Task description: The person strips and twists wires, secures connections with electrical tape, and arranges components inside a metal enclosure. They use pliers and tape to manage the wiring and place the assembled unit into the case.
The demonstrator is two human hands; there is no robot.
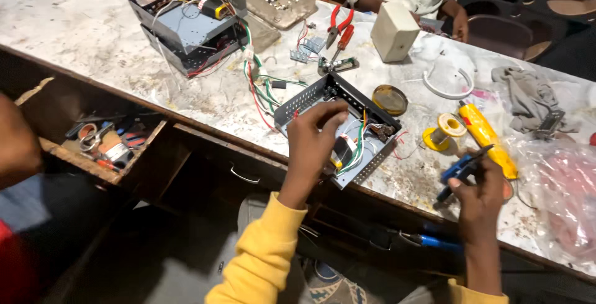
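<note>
Perforated metal chassis [310, 96] sits at our edge of the speckled stone workbench [93, 25], open side up so its wiring [357, 149] is within reach. Our left hand [313, 136] curls over it, fingertips pinching into the wires. Our right hand [478, 195] grips a blue-handled soldering iron [462, 166] clear of the box, near a yellow solder spool [442, 131].
</note>
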